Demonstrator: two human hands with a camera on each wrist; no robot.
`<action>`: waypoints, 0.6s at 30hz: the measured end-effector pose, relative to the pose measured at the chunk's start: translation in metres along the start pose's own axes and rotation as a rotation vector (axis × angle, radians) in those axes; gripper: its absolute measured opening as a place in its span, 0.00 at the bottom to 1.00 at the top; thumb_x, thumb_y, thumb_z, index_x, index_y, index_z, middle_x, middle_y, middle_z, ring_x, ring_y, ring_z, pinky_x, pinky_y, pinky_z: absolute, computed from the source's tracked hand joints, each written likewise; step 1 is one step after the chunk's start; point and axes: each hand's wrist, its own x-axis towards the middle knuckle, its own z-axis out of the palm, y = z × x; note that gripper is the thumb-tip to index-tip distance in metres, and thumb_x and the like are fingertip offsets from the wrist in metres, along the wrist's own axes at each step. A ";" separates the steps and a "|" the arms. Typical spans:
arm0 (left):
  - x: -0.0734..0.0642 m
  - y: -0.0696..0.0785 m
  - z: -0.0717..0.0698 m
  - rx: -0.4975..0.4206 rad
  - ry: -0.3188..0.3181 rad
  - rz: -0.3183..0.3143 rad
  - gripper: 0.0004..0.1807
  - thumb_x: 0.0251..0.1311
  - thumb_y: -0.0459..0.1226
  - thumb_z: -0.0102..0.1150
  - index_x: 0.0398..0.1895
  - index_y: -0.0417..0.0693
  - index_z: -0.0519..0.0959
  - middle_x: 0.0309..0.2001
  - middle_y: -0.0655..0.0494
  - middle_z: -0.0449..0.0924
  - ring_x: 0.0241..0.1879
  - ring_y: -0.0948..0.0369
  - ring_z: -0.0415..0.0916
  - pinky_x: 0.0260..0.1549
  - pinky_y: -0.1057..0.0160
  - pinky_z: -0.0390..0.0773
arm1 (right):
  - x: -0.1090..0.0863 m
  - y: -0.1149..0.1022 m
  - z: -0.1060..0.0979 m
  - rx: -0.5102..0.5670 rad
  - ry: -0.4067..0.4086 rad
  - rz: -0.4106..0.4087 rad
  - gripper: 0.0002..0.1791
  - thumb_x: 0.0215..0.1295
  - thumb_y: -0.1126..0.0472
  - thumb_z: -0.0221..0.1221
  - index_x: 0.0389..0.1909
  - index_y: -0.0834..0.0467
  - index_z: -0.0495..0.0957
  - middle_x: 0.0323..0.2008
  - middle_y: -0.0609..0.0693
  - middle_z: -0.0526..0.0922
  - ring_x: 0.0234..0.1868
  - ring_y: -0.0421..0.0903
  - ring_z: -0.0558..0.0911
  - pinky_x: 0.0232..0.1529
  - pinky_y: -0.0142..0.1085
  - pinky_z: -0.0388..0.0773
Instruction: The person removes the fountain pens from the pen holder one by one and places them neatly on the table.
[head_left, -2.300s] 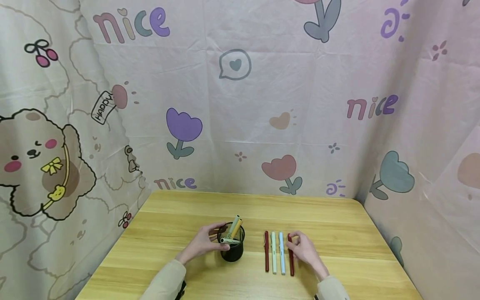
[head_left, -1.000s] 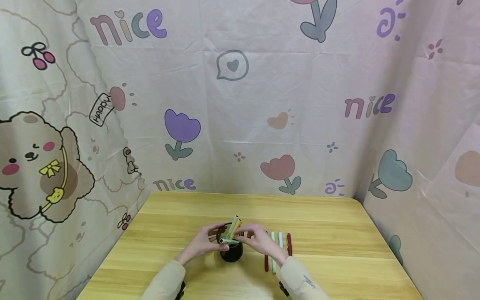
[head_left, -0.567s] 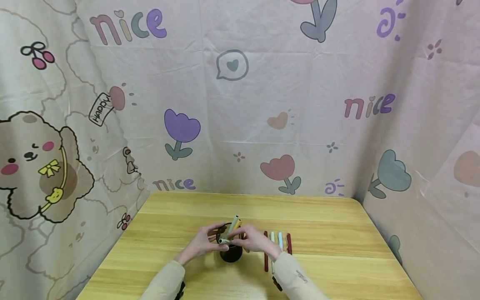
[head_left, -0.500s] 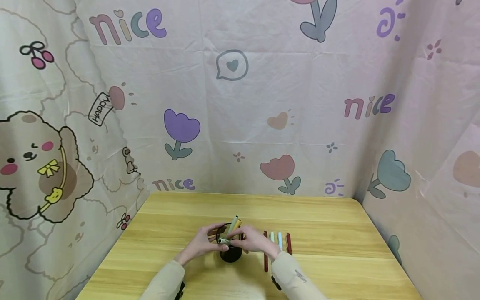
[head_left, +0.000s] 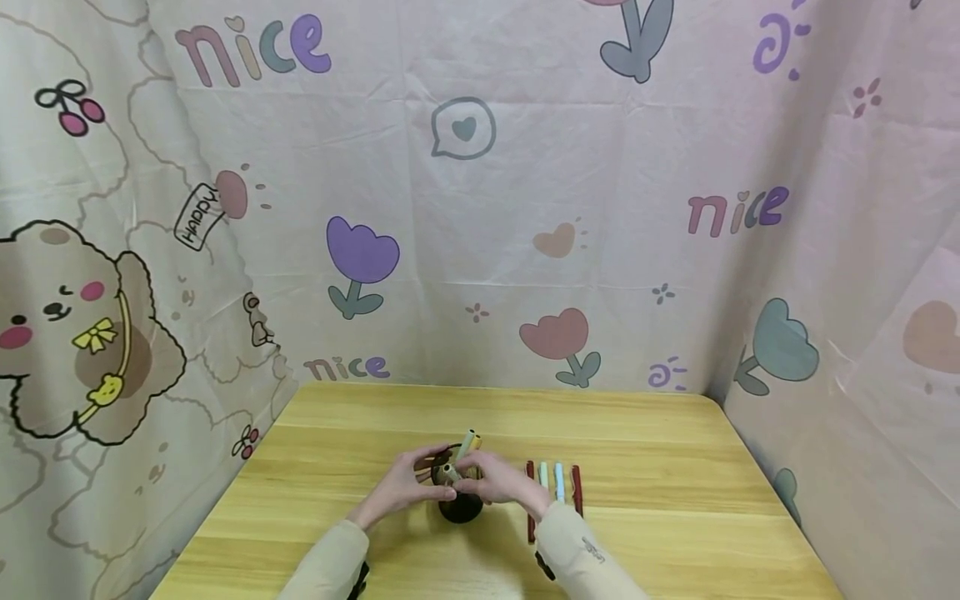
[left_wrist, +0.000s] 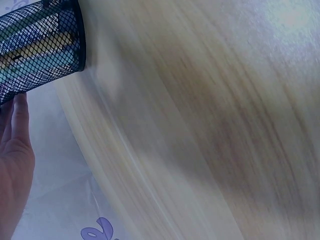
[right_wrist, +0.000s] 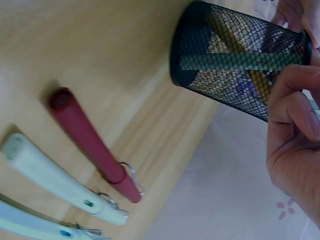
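1. The left grip (head_left: pixel 408 482) curled round the upper part of the black mesh cup (head_left: pixel 460 509), which stood between both grips.
2. Over the cup's mouth, the right grip (head_left: pixel 498 479) pinched a pale pen (head_left: pixel 448 470), one end tilted up.
3. Beyond the right grip's fingers, a green pen (head_left: pixel 467 442) and a yellow pen (head_left: pixel 477 441) leaned inside the cup.
4. Right of the right grip lay a red pen (head_left: pixel 530 471), a light green pen (head_left: pixel 543 473), a light blue pen (head_left: pixel 559 479) and another red pen (head_left: pixel 577 487), partly under the right sleeve (head_left: pixel 577 550).
5. The surface (head_left: pixel 660 450) reached well beyond both grips, its far edge meeting a printed curtain (head_left: pixel 480 258).
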 end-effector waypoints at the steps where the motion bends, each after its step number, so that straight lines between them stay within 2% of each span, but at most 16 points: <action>1: 0.000 0.000 0.000 -0.002 0.001 -0.005 0.44 0.55 0.41 0.75 0.71 0.33 0.65 0.68 0.28 0.68 0.65 0.32 0.71 0.63 0.44 0.78 | 0.000 0.001 0.001 0.022 0.008 -0.008 0.11 0.73 0.57 0.59 0.47 0.59 0.84 0.53 0.59 0.83 0.18 0.53 0.81 0.34 0.25 0.80; 3: 0.000 0.000 0.000 -0.004 0.001 -0.010 0.44 0.55 0.41 0.76 0.71 0.32 0.65 0.68 0.28 0.68 0.65 0.32 0.71 0.63 0.45 0.78 | -0.001 0.003 0.002 0.066 0.022 -0.031 0.08 0.73 0.59 0.59 0.40 0.60 0.82 0.45 0.60 0.85 0.14 0.52 0.77 0.24 0.23 0.76; 6: 0.000 0.000 0.000 -0.007 0.000 -0.014 0.44 0.54 0.39 0.75 0.71 0.32 0.65 0.68 0.27 0.68 0.65 0.32 0.71 0.63 0.45 0.78 | -0.001 0.007 0.004 0.097 0.048 -0.052 0.08 0.73 0.61 0.58 0.33 0.59 0.80 0.34 0.57 0.84 0.12 0.40 0.71 0.17 0.22 0.71; 9: 0.000 0.001 0.000 -0.013 -0.003 -0.017 0.44 0.54 0.39 0.75 0.71 0.31 0.65 0.68 0.27 0.68 0.65 0.33 0.71 0.63 0.46 0.78 | -0.002 0.010 0.007 0.071 0.106 -0.073 0.08 0.73 0.61 0.58 0.32 0.58 0.79 0.32 0.53 0.83 0.21 0.33 0.73 0.26 0.23 0.74; 14: 0.000 0.003 0.000 -0.027 -0.006 -0.016 0.45 0.54 0.38 0.76 0.72 0.31 0.64 0.68 0.27 0.68 0.66 0.32 0.70 0.64 0.45 0.76 | -0.004 0.014 0.011 0.005 0.245 -0.086 0.08 0.73 0.60 0.58 0.34 0.57 0.80 0.37 0.51 0.84 0.42 0.40 0.80 0.47 0.32 0.81; 18: 0.000 0.003 -0.001 -0.024 -0.010 -0.017 0.45 0.54 0.39 0.76 0.72 0.31 0.64 0.68 0.27 0.68 0.66 0.32 0.69 0.65 0.43 0.75 | -0.006 0.014 0.013 0.037 0.345 -0.070 0.07 0.74 0.57 0.57 0.39 0.55 0.82 0.44 0.50 0.86 0.46 0.45 0.84 0.47 0.32 0.83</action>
